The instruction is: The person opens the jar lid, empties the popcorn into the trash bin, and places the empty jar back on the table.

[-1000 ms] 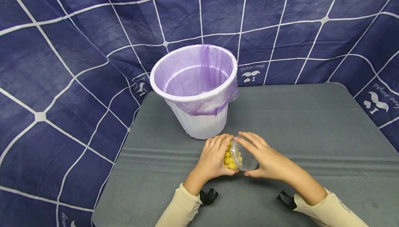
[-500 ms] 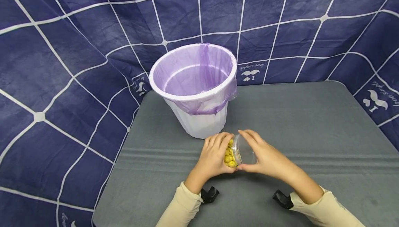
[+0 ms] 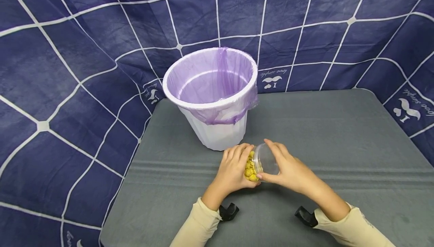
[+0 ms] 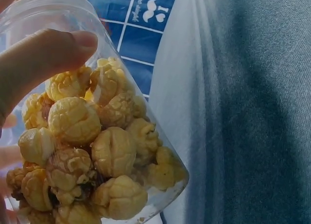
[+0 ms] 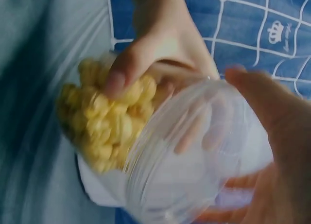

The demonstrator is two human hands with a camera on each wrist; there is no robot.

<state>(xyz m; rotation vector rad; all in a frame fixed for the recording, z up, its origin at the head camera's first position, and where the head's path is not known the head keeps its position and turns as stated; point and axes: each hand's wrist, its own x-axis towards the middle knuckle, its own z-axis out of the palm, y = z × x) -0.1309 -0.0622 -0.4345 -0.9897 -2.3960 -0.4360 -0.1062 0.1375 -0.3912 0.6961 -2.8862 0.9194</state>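
Observation:
A clear plastic jar point(image 4: 104, 151) of yellow popcorn point(image 3: 250, 169) lies tilted on its side above the grey surface, its lid end toward the right. My left hand point(image 3: 233, 169) grips the jar's body, with the thumb across its wall in the left wrist view. At the other end, the clear round lid point(image 3: 268, 159) sits against the jar's mouth. My right hand point(image 3: 292, 169) holds this lid by its rim, thumb on the near side and fingers on the far side. Whether the lid is loose cannot be told.
A white bin point(image 3: 220, 135) with a purple liner bag point(image 3: 217, 117) stands just behind the hands, left of centre. Blue cloth with white grid lines point(image 3: 305, 43) hangs behind and at both sides. Grey fabric covers the tabletop point(image 3: 325, 134).
My right hand has rotated about the lid, its thumb moving up and left toward the jar's mouth. My left hand keeps its grip and has hardly moved.

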